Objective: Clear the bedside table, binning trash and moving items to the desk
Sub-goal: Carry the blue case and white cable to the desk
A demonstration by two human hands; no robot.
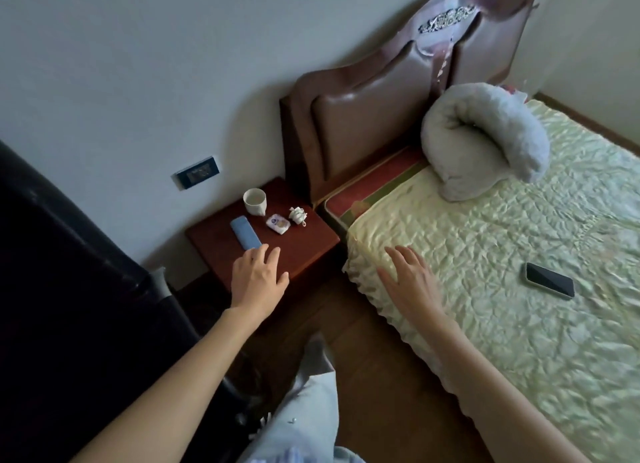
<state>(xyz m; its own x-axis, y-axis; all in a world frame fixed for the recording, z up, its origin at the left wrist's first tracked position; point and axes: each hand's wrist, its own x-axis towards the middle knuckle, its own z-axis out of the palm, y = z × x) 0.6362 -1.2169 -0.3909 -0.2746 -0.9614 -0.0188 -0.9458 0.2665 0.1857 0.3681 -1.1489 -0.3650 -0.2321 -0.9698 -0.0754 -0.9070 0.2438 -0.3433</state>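
Both hands spread empty, left hand over the bedside table beside blue case, cup behind.

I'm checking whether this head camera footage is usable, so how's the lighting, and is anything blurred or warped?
Head view: dim, soft light, with the dark furniture at left nearly black. Head view: the headboard top is smeared and the walls bow, a wide-angle effect. Head view: the bedside table, cup, left hand and right hand are fairly sharp; no strong glare.

Black phone on green quilted bedspread; rolled grey blanket, padded headboard
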